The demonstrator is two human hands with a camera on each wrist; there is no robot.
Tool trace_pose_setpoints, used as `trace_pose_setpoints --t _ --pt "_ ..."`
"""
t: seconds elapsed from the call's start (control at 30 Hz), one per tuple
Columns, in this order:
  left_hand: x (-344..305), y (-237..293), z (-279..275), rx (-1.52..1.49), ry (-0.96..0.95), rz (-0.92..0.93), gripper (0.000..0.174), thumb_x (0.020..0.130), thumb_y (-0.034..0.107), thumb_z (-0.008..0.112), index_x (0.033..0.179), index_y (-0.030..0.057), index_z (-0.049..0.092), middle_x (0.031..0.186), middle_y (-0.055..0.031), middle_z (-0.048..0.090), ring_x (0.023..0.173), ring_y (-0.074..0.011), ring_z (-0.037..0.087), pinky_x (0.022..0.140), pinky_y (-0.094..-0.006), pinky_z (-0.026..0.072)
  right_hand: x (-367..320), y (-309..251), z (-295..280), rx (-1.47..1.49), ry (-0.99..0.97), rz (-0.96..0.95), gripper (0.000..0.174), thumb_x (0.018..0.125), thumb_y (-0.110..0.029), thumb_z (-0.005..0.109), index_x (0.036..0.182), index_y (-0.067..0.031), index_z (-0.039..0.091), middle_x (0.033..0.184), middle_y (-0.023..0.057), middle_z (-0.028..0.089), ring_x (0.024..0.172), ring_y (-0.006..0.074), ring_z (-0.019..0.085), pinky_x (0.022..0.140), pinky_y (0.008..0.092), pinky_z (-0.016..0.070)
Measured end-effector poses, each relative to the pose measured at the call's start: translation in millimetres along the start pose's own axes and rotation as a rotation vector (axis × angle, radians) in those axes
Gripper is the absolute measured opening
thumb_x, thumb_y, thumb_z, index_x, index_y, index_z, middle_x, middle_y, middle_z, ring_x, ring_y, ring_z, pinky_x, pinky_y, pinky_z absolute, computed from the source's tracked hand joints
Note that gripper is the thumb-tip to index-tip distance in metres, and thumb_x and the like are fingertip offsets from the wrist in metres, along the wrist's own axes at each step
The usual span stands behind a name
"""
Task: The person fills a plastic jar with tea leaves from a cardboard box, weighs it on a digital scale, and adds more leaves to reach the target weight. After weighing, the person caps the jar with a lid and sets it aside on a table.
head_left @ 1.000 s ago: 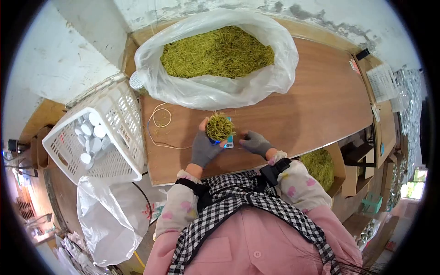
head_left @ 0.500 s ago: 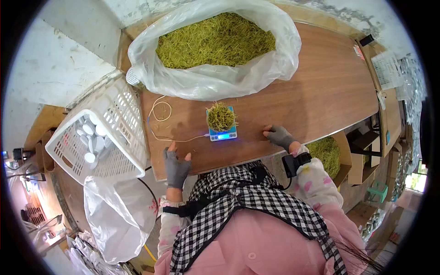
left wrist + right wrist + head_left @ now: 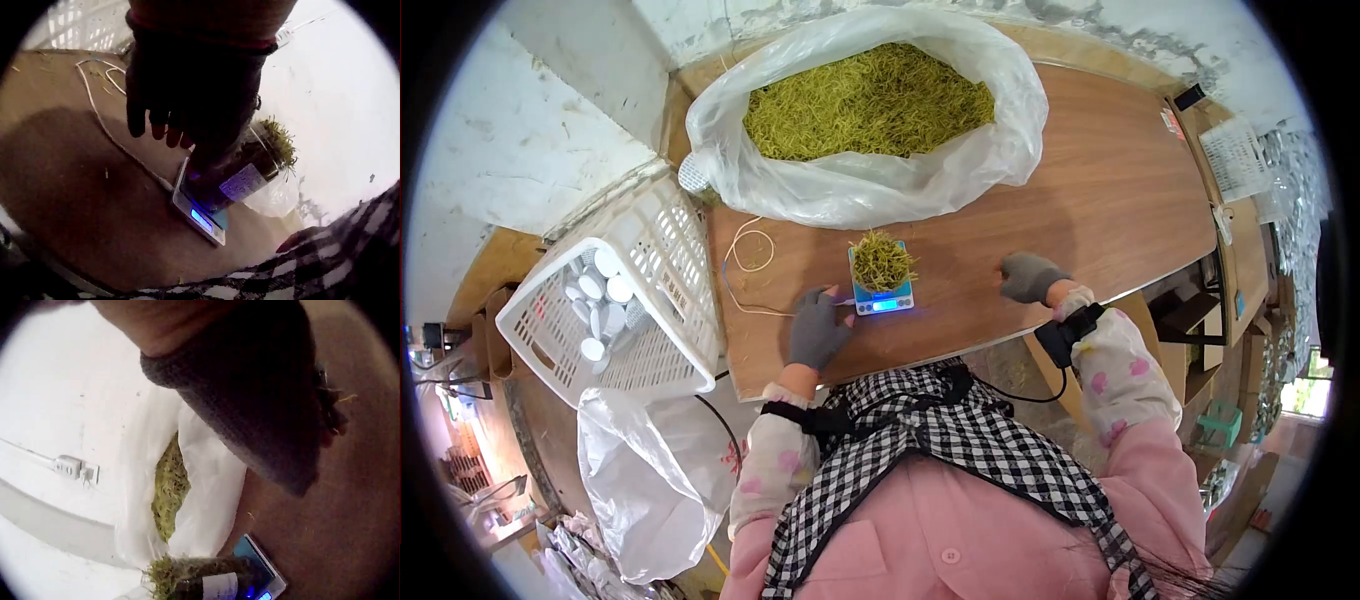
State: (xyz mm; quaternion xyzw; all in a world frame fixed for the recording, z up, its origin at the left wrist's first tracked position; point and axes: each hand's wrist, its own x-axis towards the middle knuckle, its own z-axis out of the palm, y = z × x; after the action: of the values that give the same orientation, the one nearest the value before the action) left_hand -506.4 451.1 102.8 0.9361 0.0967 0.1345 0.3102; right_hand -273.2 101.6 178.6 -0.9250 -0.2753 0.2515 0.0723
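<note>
A clear jar (image 3: 250, 165) with a pale label, filled with dried yellow-green strands (image 3: 883, 260), stands on a small blue-and-white digital scale (image 3: 885, 302). The scale's display glows blue. My left hand (image 3: 820, 328), in a grey fingerless glove, is just left of the scale, holding nothing, its fingers relaxed and pointing toward it. In the left wrist view that hand (image 3: 194, 94) is dark and overlaps part of the jar. My right hand (image 3: 1032, 278), gloved alike, rests over the table to the right of the scale with loosely curled fingers, mostly hidden in the right wrist view.
A big translucent bag (image 3: 860, 185) of the same strands sits behind the scale on the brown table (image 3: 1120, 190). At left stands a white basket (image 3: 665, 290) holding several white-lidded containers. A cable (image 3: 745, 305) runs to the scale. A plastic bag (image 3: 640, 480) hangs below the basket.
My left hand has let go of the jar, drawn back toward the table's near left, then come forward again beside the scale. My right hand has moved away to the right.
</note>
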Motion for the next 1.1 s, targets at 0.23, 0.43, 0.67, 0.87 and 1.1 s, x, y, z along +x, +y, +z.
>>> trace_pose_setpoints --t 0.23,0.43,0.67,0.87,1.1 --pt "11 14 20 0.186 -0.172 -0.064 0.054 0.081 0.027 0.074 0.129 0.0048 0.061 0.123 -0.0187 0.063 0.116 -0.0393 0.057 0.098 -0.0491 0.0484 19 -48 51 -0.094 -0.236 -0.157 0.051 0.083 -0.039 0.067 0.124 -0.0084 0.070 0.121 0.0213 0.070 0.111 0.0413 0.066 0.095 0.0479 0.0524" --pt "5 6 21 -0.021 -0.227 -0.089 0.065 0.082 0.029 0.077 0.138 0.0044 0.054 0.123 -0.0199 0.062 0.118 -0.0380 0.056 0.099 -0.0493 0.0476 31 -79 63 0.064 -0.210 -0.271 0.055 0.086 -0.039 0.068 0.132 -0.0098 0.065 0.115 0.0202 0.072 0.107 0.0398 0.068 0.091 0.0477 0.0528" --pt "19 48 -23 -0.152 0.176 0.170 0.088 0.085 0.033 0.080 0.155 0.0030 0.035 0.141 -0.0288 0.050 0.128 -0.0424 0.052 0.107 -0.0484 0.0439 -7 -133 -6 0.516 0.186 -0.377 0.059 0.087 -0.028 0.078 0.141 -0.0120 0.058 0.112 0.0166 0.071 0.096 0.0284 0.070 0.083 0.0396 0.0545" --pt "44 69 -27 -0.084 0.166 0.290 0.068 0.089 0.028 0.075 0.146 0.0016 0.049 0.143 -0.0231 0.051 0.128 -0.0424 0.051 0.108 -0.0486 0.0424 25 -143 16 0.226 0.516 -0.574 0.033 0.085 -0.024 0.078 0.115 -0.0104 0.071 0.101 0.0121 0.071 0.084 0.0314 0.068 0.075 0.0409 0.0540" --pt "48 72 -25 0.058 0.232 0.319 0.047 0.088 0.021 0.073 0.128 -0.0004 0.062 0.139 -0.0213 0.056 0.125 -0.0431 0.052 0.106 -0.0494 0.0437 8 -156 -19 0.389 0.542 -0.595 0.015 0.087 -0.017 0.075 0.099 -0.0092 0.072 0.089 0.0123 0.071 0.082 0.0301 0.069 0.074 0.0388 0.0541"
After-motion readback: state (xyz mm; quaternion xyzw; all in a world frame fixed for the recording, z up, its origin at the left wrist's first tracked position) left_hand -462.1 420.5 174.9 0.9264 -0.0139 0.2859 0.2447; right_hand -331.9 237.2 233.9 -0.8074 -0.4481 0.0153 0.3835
